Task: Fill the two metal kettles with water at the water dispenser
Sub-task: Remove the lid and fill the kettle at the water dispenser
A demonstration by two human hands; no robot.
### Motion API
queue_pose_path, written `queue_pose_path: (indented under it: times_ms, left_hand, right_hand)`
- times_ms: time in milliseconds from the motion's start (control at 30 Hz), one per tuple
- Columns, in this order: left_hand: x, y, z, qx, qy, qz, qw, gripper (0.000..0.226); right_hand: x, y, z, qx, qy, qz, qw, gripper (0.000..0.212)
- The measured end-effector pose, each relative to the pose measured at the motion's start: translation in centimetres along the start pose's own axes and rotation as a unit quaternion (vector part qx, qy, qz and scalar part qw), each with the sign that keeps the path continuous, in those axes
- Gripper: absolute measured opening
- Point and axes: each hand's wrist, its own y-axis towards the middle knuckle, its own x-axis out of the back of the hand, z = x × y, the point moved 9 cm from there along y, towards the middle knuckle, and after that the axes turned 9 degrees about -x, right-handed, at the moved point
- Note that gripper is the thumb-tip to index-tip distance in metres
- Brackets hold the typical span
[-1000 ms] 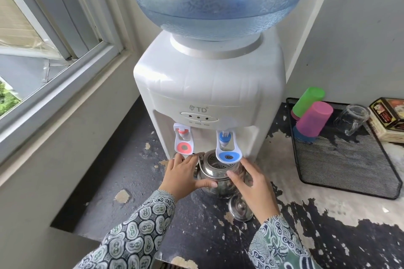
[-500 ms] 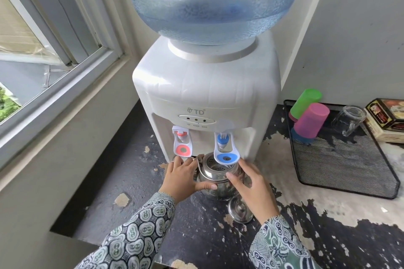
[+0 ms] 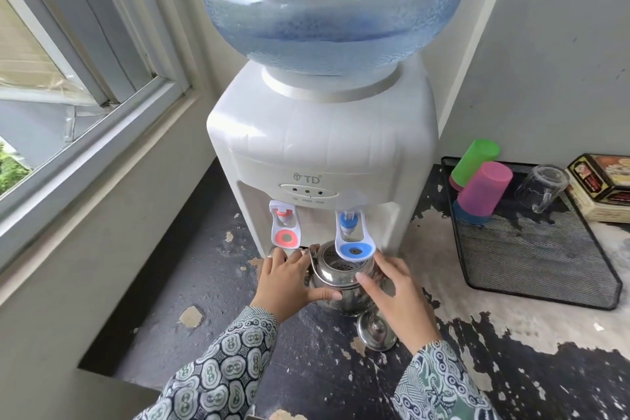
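A white water dispenser with a large blue bottle stands on the worn counter. Its red tap is on the left and its blue tap on the right. One shiny metal kettle sits open under the blue tap, with a strainer visible inside. My left hand grips the kettle's left side, thumb across its front. My right hand touches its right side with fingers spread. The kettle's lid lies on the counter just in front. A second kettle is not in view.
A black mesh tray at the right holds green, pink and clear glass cups upside down. A printed box sits at the far right. A window and its ledge run along the left.
The view has tilted slightly upward. Both hands stay on the kettle under the blue tap; my right hand's fingers have spread a little.
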Motion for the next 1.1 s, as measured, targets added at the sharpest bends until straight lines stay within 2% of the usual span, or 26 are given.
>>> queue_pose_path:
  times_ms: [100,300,833,967,1033,1100]
  left_hand:
    - [0.0,0.0,0.1,0.001,-0.004,0.005,1.000,0.134]
    - [0.1,0.1,0.2,0.001,-0.002,0.000,1.000,0.135]
    - [0.2,0.1,0.1,0.000,0.006,-0.005,1.000,0.135]
    - [0.1,0.1,0.1,-0.001,-0.012,0.003,1.000,0.138]
    - [0.1,0.2,0.0,-0.002,-0.018,0.007,1.000,0.139]
    - [0.0,0.1,0.0,-0.003,-0.018,0.009,1.000,0.139]
  right_hand:
    - [-0.1,0.0,0.0,-0.003,0.006,0.006,1.000,0.070]
    - [0.2,-0.1,0.4,-0.002,0.019,0.015,1.000,0.055]
    - [0.7,-0.2,1.0,0.002,0.009,0.008,1.000,0.046]
    - [0.4,0.0,0.8,-0.005,0.028,0.049,0.998,0.051]
    - [0.6,0.2,0.9,-0.010,0.021,0.066,0.998,0.046]
    - [2.0,0.2,2.1,-0.003,0.035,0.023,0.999,0.033]
